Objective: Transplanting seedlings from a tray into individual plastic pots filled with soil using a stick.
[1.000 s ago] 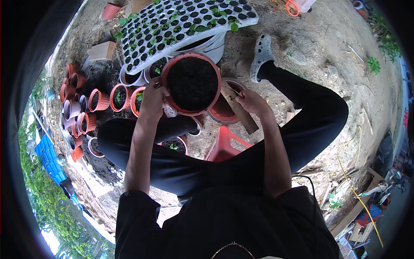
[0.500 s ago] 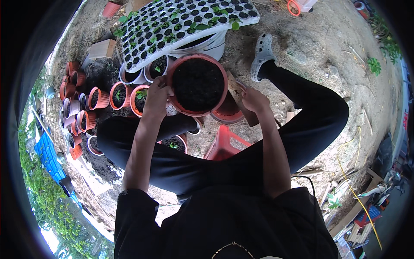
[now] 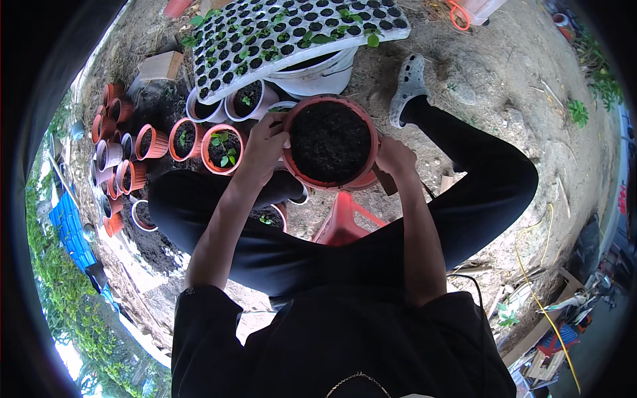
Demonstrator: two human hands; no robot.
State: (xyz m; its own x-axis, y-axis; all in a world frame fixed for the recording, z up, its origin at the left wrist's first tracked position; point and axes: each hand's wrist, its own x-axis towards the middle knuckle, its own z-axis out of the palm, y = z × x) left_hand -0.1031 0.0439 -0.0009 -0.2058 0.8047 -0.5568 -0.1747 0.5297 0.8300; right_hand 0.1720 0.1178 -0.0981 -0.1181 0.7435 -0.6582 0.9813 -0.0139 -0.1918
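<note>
My left hand grips the left rim of a terracotta-coloured plastic pot full of dark soil, held above my crossed legs. My right hand is closed at the pot's right side, beside a brown flat strip that is mostly hidden; what exactly its fingers grip cannot be made out. A second orange pot shows just under the held one. A red plastic stool stands below, between my legs. An orange pot with a leafy seedling is left of my left hand.
A white seedling tray rests on a white bucket ahead. Several orange and pale pots are clustered at the left, by a wooden block. A yellow cord and scrap pieces lie at the right.
The soil-filled pot has moved right and slightly down with my left hand, covering most of the pot and strip beneath it. My right hand has shifted slightly and now meets its right side.
</note>
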